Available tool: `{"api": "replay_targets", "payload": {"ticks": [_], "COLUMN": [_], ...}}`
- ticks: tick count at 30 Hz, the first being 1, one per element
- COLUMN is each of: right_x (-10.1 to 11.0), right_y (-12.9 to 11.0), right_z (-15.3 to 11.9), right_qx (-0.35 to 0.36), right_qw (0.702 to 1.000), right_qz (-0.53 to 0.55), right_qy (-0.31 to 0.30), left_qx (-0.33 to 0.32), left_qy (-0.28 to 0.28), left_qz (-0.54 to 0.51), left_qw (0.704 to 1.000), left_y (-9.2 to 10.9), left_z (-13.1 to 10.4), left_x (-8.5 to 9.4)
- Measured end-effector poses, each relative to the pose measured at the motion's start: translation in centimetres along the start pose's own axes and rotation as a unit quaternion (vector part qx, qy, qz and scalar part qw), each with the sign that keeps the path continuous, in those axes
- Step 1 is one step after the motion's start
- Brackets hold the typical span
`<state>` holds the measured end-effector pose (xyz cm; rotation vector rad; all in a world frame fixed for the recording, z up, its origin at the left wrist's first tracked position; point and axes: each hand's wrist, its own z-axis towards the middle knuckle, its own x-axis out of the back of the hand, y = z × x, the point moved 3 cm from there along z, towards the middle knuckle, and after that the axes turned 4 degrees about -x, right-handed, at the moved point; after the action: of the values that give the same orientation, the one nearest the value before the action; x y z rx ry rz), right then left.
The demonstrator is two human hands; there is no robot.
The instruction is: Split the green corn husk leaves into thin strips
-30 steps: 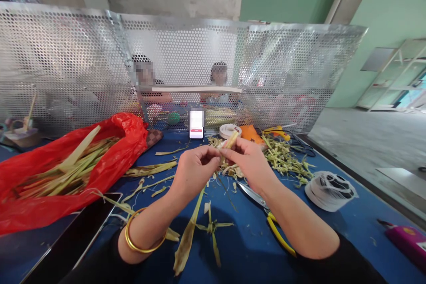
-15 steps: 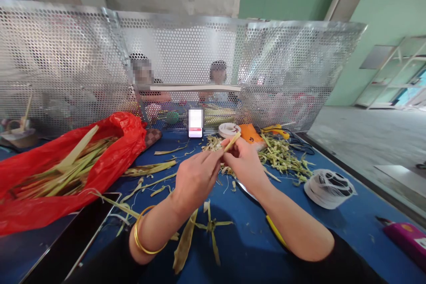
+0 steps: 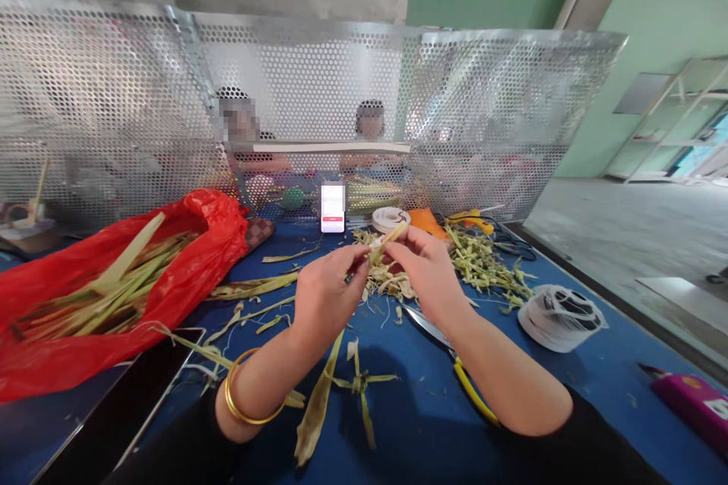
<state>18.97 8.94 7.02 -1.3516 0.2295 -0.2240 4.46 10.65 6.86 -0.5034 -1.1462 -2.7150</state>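
A narrow pale-yellow strip of dried husk (image 3: 396, 232) slants upward between my hands over the middle of the table. My right hand (image 3: 428, 273) is closed, pinching it between thumb and fingers. At the strip's lower end, my left hand (image 3: 327, 289) is closed too, its fingertips pressed together; a small whitish bit shows there. Below my hands lie a knotted, star-shaped husk piece (image 3: 360, 383) and a longer brownish husk strip (image 3: 315, 420). Scissors with yellow handles (image 3: 475, 394) lie partly under my right forearm, blades pointing toward the husk scraps (image 3: 392, 284).
To the left, a red plastic bag (image 3: 219, 216) holds many husk strips beside a dark tablet (image 3: 114, 413). A lit phone (image 3: 333, 204) stands before the perforated metal screen (image 3: 318, 83). White tape rolls, green scraps (image 3: 483, 261) and a purple tool (image 3: 691, 402) are rightward. Two people sit beyond.
My left hand has drawn slightly left and down, opening a gap between the hands. The scraps beneath and more of the scissors now show. My right hand still holds the strip.
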Motion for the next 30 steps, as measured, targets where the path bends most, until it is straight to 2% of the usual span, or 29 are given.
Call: {"api": "replay_targets", "payload": {"ticks": [4, 6, 10, 13, 16, 22, 26, 30], "right_x": [-0.4, -0.5, -0.4, -0.5, -0.5, -0.5, -0.1, 0.7], "right_y": [1.2, 1.4, 1.0, 1.0, 1.3, 0.7, 0.3, 0.8], "right_z": [0.2, 0.3, 0.2, 0.2, 0.4, 0.1, 0.1, 0.8], "right_qx": [0.011, 0.005, -0.006, -0.014, 0.003, 0.032, 0.060, 0.037], "right_qw": [0.998, 0.999, 1.000, 0.999, 1.000, 0.996, 0.990, 0.995], "right_qz": [-0.049, -0.045, 0.007, 0.035, 0.007, -0.061, -0.128, -0.092], "right_qy": [-0.023, -0.022, -0.013, -0.024, -0.016, -0.048, -0.007, 0.016], "left_qx": [-0.026, -0.005, 0.108, 0.190, 0.242, 0.253, 0.260, 0.294], "left_qy": [0.005, 0.006, -0.025, -0.051, -0.054, -0.054, -0.075, -0.131], "left_qz": [0.060, 0.062, -0.055, -0.155, -0.205, -0.212, -0.220, -0.258], "left_qw": [0.998, 0.998, 0.992, 0.968, 0.947, 0.942, 0.937, 0.911], "left_y": [0.2, 0.2, -0.7, -1.0, -0.9, -0.9, -1.1, -1.5], "left_z": [-0.2, 0.0, 0.7, 0.8, 0.5, 0.1, 0.1, 0.1], "left_x": [-0.2, -0.3, -0.6, -1.0, -1.4, -1.6, -1.6, -1.8]}}
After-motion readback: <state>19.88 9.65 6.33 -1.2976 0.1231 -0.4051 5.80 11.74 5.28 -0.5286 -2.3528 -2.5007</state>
